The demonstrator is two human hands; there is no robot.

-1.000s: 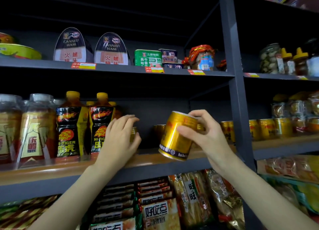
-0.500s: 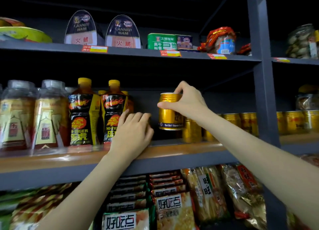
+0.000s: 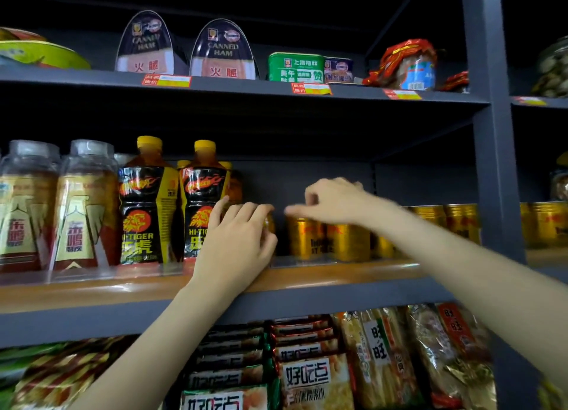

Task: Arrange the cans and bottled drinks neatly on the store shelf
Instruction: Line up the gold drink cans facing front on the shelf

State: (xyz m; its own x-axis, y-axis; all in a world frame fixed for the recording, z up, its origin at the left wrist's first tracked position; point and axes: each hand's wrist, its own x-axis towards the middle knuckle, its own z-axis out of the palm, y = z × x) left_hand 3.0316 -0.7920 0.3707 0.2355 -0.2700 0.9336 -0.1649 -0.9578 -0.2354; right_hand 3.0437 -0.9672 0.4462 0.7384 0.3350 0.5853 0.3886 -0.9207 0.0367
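Right hand empty, loosely curled above gold cans; left hand cups another.

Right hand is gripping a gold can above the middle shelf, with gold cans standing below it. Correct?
Not quite. In the head view the right hand holds nothing; it hovers, blurred, above the gold cans standing on the middle shelf.
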